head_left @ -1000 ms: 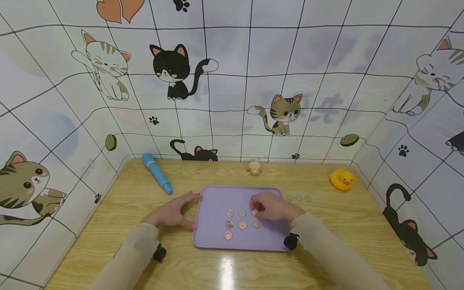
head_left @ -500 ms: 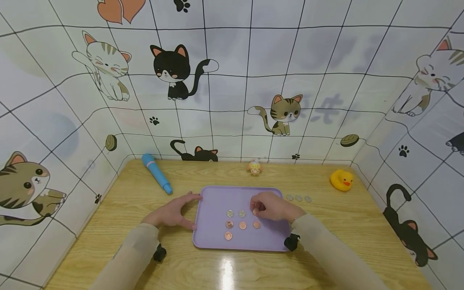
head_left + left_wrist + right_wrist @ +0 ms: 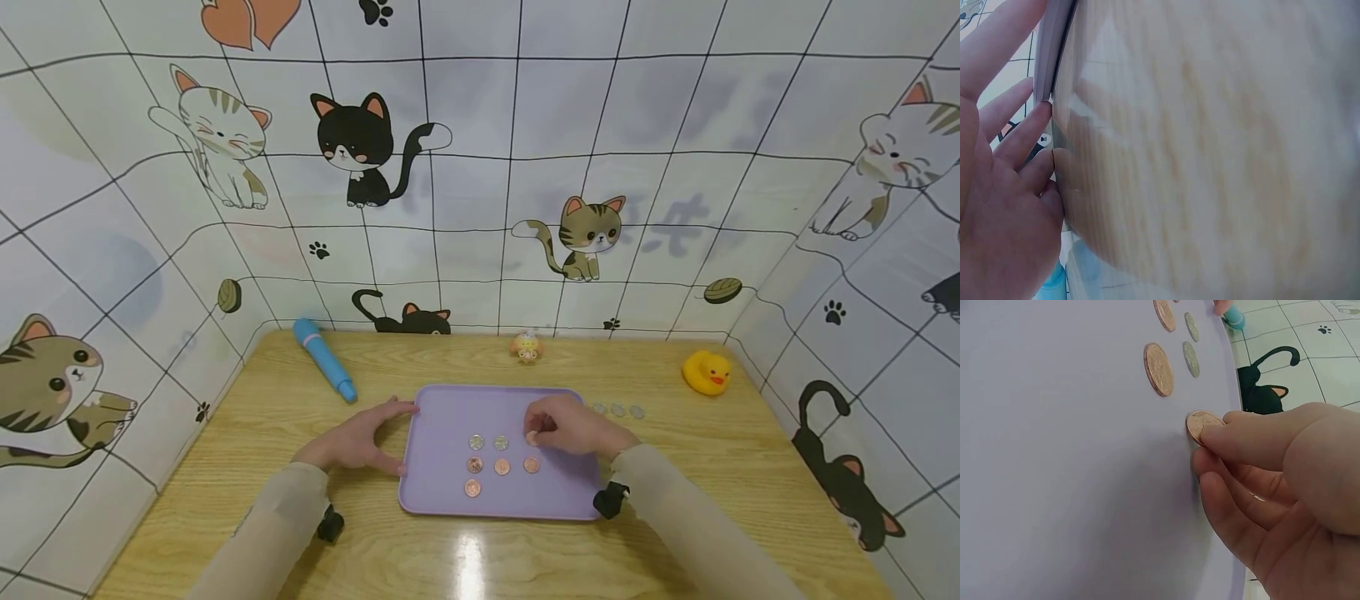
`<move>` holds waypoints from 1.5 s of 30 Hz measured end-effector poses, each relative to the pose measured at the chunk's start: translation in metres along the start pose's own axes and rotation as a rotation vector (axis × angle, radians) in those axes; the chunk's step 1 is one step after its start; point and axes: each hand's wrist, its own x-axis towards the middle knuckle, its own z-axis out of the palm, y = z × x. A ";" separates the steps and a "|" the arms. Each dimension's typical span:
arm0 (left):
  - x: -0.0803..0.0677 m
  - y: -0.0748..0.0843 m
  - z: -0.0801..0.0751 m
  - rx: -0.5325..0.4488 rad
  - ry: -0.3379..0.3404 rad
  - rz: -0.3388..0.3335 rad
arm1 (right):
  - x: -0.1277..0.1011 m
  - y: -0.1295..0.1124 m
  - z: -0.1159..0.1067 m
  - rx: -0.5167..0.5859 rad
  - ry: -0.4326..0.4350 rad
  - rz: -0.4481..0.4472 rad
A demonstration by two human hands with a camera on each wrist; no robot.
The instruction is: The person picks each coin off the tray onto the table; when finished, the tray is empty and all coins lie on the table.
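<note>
My right hand (image 3: pixel 570 425) is over the right half of a purple tray (image 3: pixel 442 408). Between thumb and fingers it pinches a copper coin (image 3: pixel 1196 424), tilted close to the tray surface. A thin silvery edge (image 3: pixel 1259 497) shows among its curled fingers; what it is I cannot tell. On the tray lie two silvery coins (image 3: pixel 488 442) side by side. Below them is a row of copper coins (image 3: pixel 502 467), and a single copper coin (image 3: pixel 472 488) sits lower left. My left hand (image 3: pixel 360 437), fingers spread, touches the tray's left edge with thumb and fingertips.
Right of the tray, a row of silvery coins (image 3: pixel 618 410) lies on the wooden table (image 3: pixel 375 550). A blue microphone-shaped toy (image 3: pixel 325 360), a small figurine (image 3: pixel 527 347) and a yellow rubber duck (image 3: pixel 706 372) stand farther back, before a cat-patterned wall (image 3: pixel 480 192).
My right hand has shifted slightly to the right, and the copper coin at its fingertips with it. The left hand and the other coins stay in place.
</note>
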 end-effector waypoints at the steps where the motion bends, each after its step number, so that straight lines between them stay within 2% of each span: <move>1: 0.000 0.000 0.000 -0.001 0.000 -0.004 | -0.001 0.002 -0.001 0.006 0.005 -0.003; 8: 0.000 -0.001 0.000 0.000 0.003 -0.016 | -0.007 0.006 -0.009 0.061 0.027 0.054; 13: 0.000 -0.001 0.001 -0.011 0.006 -0.022 | -0.014 0.010 -0.019 0.085 0.057 0.061; 24: 0.001 -0.001 0.001 -0.013 0.010 -0.019 | -0.039 0.031 -0.042 0.144 0.132 0.115; 34: 0.001 -0.001 0.001 -0.019 0.010 -0.024 | -0.062 0.052 -0.052 0.137 0.186 0.174; 40: 0.001 0.000 0.001 -0.017 0.010 -0.029 | -0.075 0.057 -0.057 0.130 0.216 0.176; 45: 0.000 -0.001 0.001 -0.021 0.006 -0.019 | -0.084 0.058 -0.059 0.126 0.228 0.216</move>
